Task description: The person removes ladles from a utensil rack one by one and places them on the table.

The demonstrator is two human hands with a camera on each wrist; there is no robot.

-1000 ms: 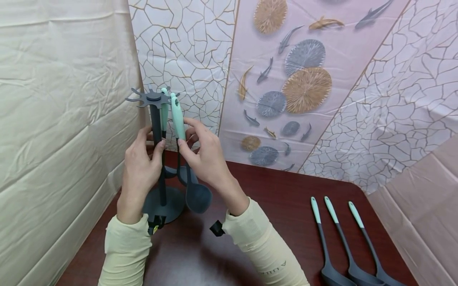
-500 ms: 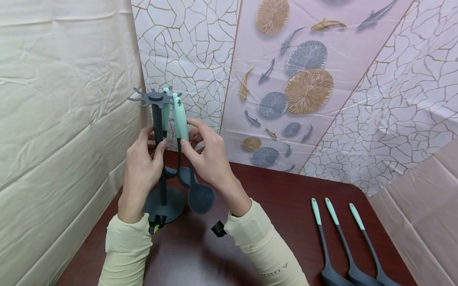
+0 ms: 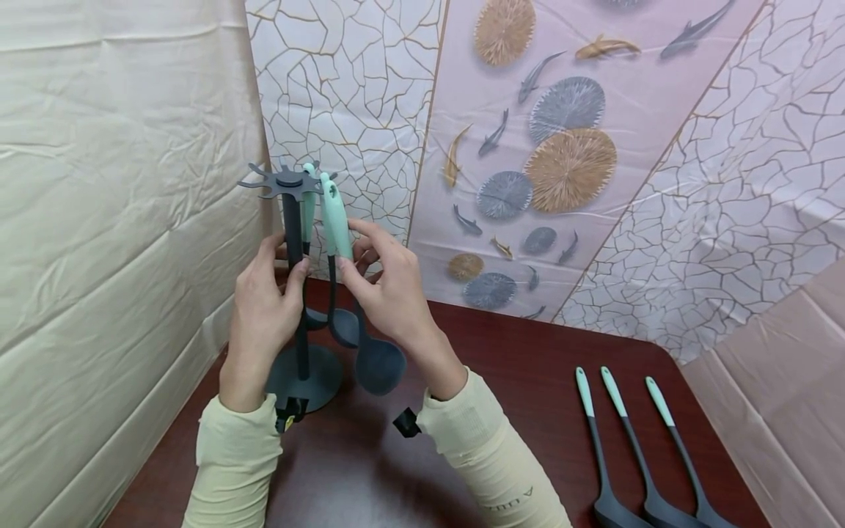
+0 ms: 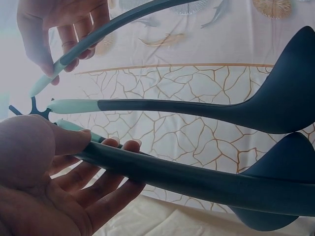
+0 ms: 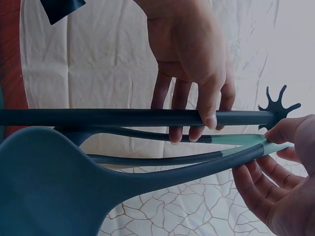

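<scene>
A dark grey utensil stand (image 3: 291,224) rises from a round base (image 3: 325,378), with curved hooks fanned out at its top. My left hand (image 3: 264,304) grips its pole, thumb in front and fingers behind. With thumb and fingers my right hand (image 3: 391,290) pinches the mint handle of a ladle (image 3: 381,367); its handle end is right at a hook and its dark bowl hangs low, tilted out to the right. Two more mint-handled utensils hang on the stand: a ladle (image 4: 280,93) beside the held one, and another utensil (image 3: 308,213) partly hidden behind the pole.
Three similar utensils lie side by side at the table's right: a left one (image 3: 597,455), a middle one (image 3: 634,447) and a right one (image 3: 686,455). A cream cloth wall (image 3: 119,242) stands close on the left, with patterned cloth behind the dark red table (image 3: 502,381).
My right hand has shifted slightly right, and the held ladle's bowl has swung right, away from the pole. The left hand keeps its grip on the stand.
</scene>
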